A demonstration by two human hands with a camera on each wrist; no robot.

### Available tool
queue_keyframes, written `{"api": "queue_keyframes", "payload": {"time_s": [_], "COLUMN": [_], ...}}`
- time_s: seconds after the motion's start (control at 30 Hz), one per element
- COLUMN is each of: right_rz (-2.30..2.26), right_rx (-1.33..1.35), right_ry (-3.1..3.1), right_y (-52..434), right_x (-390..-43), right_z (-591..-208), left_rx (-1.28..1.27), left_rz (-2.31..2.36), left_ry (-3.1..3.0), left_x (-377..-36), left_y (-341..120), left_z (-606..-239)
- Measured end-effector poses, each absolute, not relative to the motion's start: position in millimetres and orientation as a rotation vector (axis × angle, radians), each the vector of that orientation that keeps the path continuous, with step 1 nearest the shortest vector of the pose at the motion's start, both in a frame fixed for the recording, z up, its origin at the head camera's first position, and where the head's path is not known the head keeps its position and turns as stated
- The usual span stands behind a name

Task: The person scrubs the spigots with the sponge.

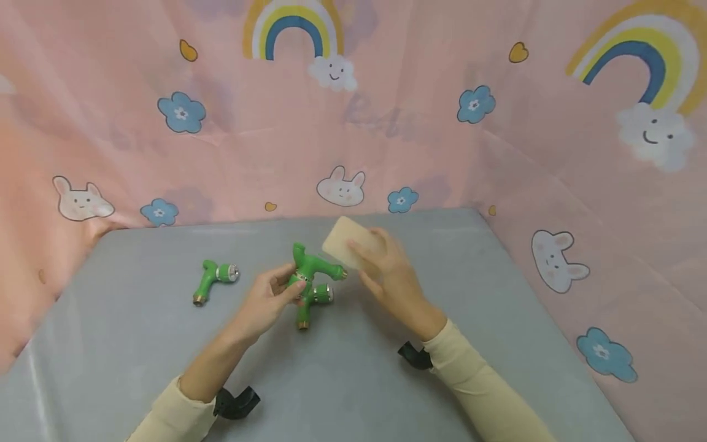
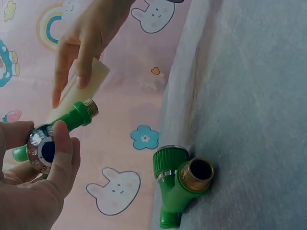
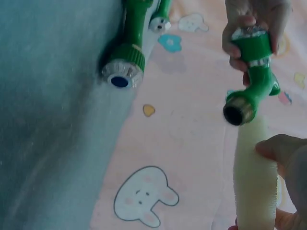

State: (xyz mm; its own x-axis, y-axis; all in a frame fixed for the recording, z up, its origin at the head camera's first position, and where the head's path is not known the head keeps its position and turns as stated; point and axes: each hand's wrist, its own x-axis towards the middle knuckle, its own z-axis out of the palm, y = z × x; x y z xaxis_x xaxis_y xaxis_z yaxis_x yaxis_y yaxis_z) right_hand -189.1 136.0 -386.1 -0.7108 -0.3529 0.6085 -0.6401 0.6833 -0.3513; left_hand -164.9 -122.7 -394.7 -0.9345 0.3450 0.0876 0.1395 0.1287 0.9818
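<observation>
A: What is hard to make out?

B: In the head view the left hand [image 1: 269,299] covers the knob end of the green valve [image 1: 316,267] it lifts, and that valve overlaps a second green valve [image 1: 312,300] lying on the grey desk [image 1: 138,344] just under it. The beige sponge [image 1: 347,242] is partly behind the right hand's fingers [image 1: 369,253]. In the right wrist view the sponge runs off the bottom edge.

A: How do the hands sit?

B: The left hand's grip is clamped on the raised valve, thumb and fingers curled round its chrome-ringed knob, brass threaded end pointing at the sponge. The right hand [image 1: 390,274] pinches the sponge between thumb and fingers, held tilted just beside that brass end; whether they touch I cannot tell.

A: Anything else?

B: A third green valve [image 1: 213,279] lies further left on the desk, well apart.
</observation>
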Motion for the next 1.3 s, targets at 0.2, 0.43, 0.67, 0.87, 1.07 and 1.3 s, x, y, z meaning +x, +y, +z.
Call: {"api": "queue_keyframes", "payload": {"time_s": [0.2,0.43,0.67,0.87,1.07,1.3], "right_rz": [0.927,0.839,0.803,0.806,0.859,0.955], "right_rx": [0.826,1.045,0.867,0.799,0.865,0.930], "right_ry": [-2.298,-2.288,-2.334,-2.250,-2.104,-2.105], "right_y": [142,122,126,129,128,123], "right_x": [-182,-176,-188,-190,-190,-183], "right_z": [-383,-388,-388,-387,-387,-389], "left_rx": [0.449,0.488,0.468,0.441,0.385,0.367], "left_rz": [1.933,1.904,1.853,1.852,1.905,1.902], "left_ry": [2.178,2.203,2.270,2.263,2.174,2.124], "left_x": [-167,-165,-166,-166,-167,-167], "left_y": [-116,-120,-122,-124,-123,-124], "left_z": [-398,-392,-391,-393,-394,-396]}}
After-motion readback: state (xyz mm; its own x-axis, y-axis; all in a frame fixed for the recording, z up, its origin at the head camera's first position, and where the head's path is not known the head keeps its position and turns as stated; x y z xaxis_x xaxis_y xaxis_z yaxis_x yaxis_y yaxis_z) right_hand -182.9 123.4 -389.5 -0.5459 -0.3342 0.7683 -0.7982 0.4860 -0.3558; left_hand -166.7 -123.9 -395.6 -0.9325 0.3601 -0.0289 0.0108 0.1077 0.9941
